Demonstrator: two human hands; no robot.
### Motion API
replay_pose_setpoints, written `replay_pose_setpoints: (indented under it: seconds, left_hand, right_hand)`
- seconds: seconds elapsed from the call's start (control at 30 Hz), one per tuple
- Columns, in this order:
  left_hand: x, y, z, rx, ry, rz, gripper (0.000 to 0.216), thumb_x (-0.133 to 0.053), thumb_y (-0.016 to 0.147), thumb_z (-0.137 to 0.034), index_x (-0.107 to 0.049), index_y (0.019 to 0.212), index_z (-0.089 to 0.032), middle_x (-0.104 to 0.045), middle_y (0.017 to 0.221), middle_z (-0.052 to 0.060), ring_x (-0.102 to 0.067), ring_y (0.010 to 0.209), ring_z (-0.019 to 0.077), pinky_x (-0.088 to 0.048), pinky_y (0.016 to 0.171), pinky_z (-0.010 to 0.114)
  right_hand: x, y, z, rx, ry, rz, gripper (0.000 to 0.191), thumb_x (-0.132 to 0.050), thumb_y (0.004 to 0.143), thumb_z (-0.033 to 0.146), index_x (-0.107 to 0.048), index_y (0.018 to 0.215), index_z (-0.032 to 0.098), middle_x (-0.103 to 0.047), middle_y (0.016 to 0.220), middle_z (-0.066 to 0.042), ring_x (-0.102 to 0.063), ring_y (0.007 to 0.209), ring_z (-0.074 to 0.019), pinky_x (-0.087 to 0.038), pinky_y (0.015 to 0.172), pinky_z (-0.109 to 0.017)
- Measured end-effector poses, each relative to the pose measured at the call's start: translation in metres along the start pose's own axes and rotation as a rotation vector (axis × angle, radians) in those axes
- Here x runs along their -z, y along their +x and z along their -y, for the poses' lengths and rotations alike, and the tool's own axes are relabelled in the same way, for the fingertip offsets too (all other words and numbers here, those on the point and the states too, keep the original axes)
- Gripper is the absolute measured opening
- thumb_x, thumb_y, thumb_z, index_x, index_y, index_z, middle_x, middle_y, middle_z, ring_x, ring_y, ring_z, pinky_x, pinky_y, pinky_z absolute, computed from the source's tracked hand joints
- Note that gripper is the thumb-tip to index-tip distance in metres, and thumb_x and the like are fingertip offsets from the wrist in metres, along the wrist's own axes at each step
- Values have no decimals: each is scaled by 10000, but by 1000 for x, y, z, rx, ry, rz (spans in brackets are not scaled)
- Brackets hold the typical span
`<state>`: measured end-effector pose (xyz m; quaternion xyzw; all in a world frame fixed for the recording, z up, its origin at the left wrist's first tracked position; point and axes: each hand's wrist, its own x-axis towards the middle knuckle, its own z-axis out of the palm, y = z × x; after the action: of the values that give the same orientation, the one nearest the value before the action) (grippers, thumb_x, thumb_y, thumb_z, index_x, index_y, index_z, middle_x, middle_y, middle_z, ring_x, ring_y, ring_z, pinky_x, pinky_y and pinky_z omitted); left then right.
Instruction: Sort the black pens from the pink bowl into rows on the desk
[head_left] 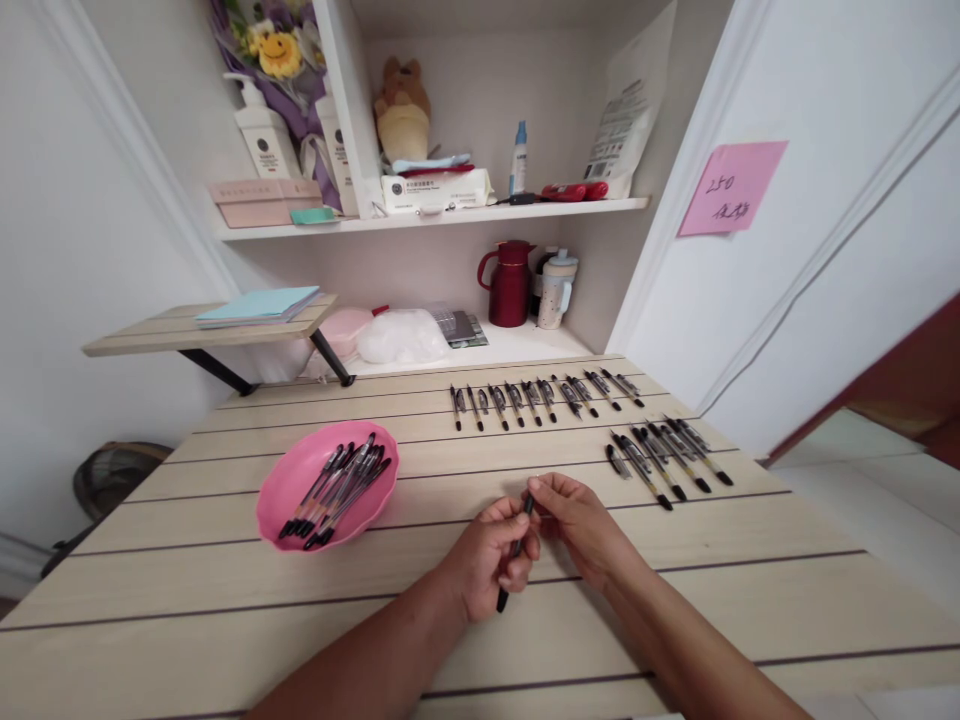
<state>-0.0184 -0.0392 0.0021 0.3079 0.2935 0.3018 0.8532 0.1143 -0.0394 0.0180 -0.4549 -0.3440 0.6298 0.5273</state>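
My left hand (pixel 487 560) is wrapped round a black pen (pixel 502 601), which slants with its lower end sticking out below the fist. My right hand (pixel 585 525) pinches the pen's upper end between thumb and fingertips. The fingers hide most of the pen's middle. To the left, a pink bowl (pixel 271 490) with a wavy rim holds several capped pens (pixel 345 488). Ahead, pens (pixel 517 405) lie in a row with small dark pieces, seemingly caps, beside them. A second group of pens (pixel 651 460) lies to the right.
At the back left, a small raised shelf (pixel 150 330) on black legs carries blue paper (pixel 259 304). Behind the table (pixel 465 640), a cabinet holds a dark red jug (pixel 510 285), a light cup (pixel 556 290) and a plastic bag (pixel 401 337). A pink note (pixel 733 188) hangs on the right wall.
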Motion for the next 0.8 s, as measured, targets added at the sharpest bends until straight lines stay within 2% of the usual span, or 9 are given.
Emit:
replay_pose_setpoints:
  seconds: [0.17, 0.3, 0.37, 0.47, 0.57, 0.7, 0.8]
  left_hand:
    - [-1, 0, 0, -4, -2, -13, 224, -590, 723, -337, -445, 814, -192, -503, 577, -42, -278, 328, 0, -102, 356, 138]
    - [-1, 0, 0, 1, -16, -13, 239, -599, 714, -346, -438, 803, -194, -499, 580, -44, -279, 333, 0, -97, 359, 137]
    - [0, 0, 0, 7, -18, -3, 242, -601, 712, -347, -440, 808, -195, -498, 578, -45, -274, 335, -1, -93, 362, 135]
    - [0, 0, 0, 12, -8, -4, 235, -595, 716, -344, -446, 821, -194, -499, 573, -45, -266, 331, -2, -98, 361, 136]
    - [-2, -2, -1, 19, 9, -12, 213, -583, 725, -321, -456, 833, -188, -501, 570, -41, -263, 325, -1, -98, 357, 142]
    - [-3, -3, -2, 19, 19, -10, 197, -575, 730, -303, -458, 834, -182, -497, 568, -40, -261, 323, -1, -88, 356, 145]
    - [-3, -2, -3, 14, 20, -7, 174, -559, 739, -288, -456, 834, -185, -492, 568, -42, -256, 322, 0, -85, 353, 145]
  right_hand:
    - [-1, 1, -1, 2, 87, -11, 318, -692, 601, 439, -589, 736, 171, -601, 606, 7, -472, 437, -83, -368, 460, -231]
    - [-3, 3, -3, -12, 31, 26, 318, -664, 624, 463, -567, 651, 162, -517, 454, 32, -413, 361, -79, -314, 398, -227]
    - [-4, 4, -2, 20, 77, -1, 288, -701, 595, 416, -574, 638, 161, -551, 507, 20, -458, 415, -83, -342, 423, -223]
    - [-4, 8, 0, 52, 192, -49, 261, -719, 581, 373, -609, 718, 179, -621, 675, -14, -553, 580, -122, -385, 461, -222]
    - [3, 13, 6, 84, 203, -134, 275, -718, 583, 362, -624, 784, 200, -639, 744, -24, -583, 673, -145, -428, 511, -239]
    - [30, 18, 14, 164, -54, -302, 311, -695, 596, 373, -636, 831, 179, -650, 735, -40, -592, 693, -156, -456, 602, -276]
    - [59, 15, 22, 235, -446, -373, 296, -613, 662, 403, -638, 839, 168, -653, 711, -55, -595, 679, -183, -445, 593, -297]
